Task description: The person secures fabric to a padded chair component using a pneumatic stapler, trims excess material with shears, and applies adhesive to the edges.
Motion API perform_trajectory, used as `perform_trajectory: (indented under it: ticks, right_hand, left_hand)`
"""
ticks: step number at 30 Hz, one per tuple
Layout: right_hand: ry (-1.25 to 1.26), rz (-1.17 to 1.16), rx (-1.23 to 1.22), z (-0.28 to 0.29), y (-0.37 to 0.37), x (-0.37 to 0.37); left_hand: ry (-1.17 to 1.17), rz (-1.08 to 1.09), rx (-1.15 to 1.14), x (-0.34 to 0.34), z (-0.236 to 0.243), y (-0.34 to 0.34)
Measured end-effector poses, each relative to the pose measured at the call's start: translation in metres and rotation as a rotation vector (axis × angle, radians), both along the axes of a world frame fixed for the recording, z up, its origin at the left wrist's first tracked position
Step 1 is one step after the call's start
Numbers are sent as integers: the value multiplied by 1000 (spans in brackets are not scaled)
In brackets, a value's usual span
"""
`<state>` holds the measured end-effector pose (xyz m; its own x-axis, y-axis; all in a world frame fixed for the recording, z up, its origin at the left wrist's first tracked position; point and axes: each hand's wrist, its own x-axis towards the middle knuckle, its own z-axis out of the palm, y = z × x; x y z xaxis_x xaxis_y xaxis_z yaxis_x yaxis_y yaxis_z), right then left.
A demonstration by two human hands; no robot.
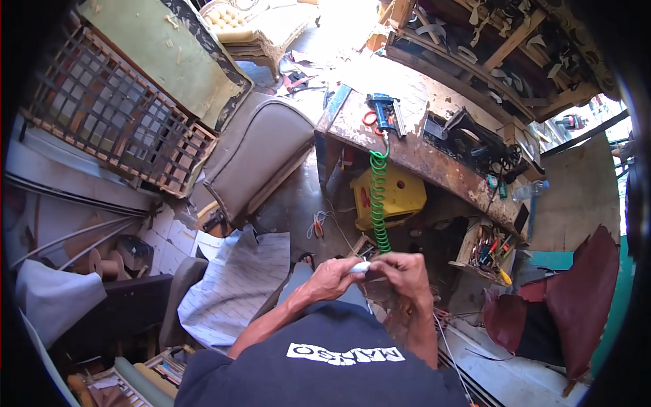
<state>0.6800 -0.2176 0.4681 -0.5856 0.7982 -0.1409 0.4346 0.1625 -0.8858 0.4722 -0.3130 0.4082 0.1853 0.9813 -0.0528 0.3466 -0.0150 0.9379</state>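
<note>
My left hand [332, 278] is closed round a small white object [359, 267] in front of my body. What kind of thing it is, I cannot make out. Close against its other side is my right hand [407, 273], thumb and fingers pinched together at the white object's end. Anything very thin between those fingertips is too small to see. Just beyond the right hand, a green coiled air hose [378, 193] hangs down from a blue air stapler [384, 112] on the workbench. Its lower end passes out of sight near the hand.
The worn workbench [434, 166] holds red-handled scissors [369, 119], a black sewing machine [475, 142] and a plastic bottle [530, 190]. A yellow plastic stool [400, 197] stands below. Left are a grey upholstered piece [261, 152] and white sheeting [227, 298]; right, a tool drawer [483, 252] and maroon leather [576, 298].
</note>
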Motion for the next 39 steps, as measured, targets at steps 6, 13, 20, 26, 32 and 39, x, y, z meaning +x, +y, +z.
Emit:
perform_trajectory:
  ticks: [6,13,20,26,32,39]
  right_hand:
    - [-55,-487,-37,13,123,-1]
    - [-343,-380,257,-30,155,-51]
    - [48,-658,-237,-81,94,-124]
    - [548,-582,-580,-53,101,-142]
    - [1177,-354,-744,-54,93,-119]
    - [1083,-220,-528,-35,94,-80]
  left_hand:
    - [-168,323,-203,-90,-15,31]
    - [-381,219,-247,-161,-27,124]
    - [-354,54,-345,-201,-42,174]
    - [-441,141,-417,-187,-34,191]
    - [-590,142,-426,-122,14,212]
    - [-613,37,-339,-73,44,213]
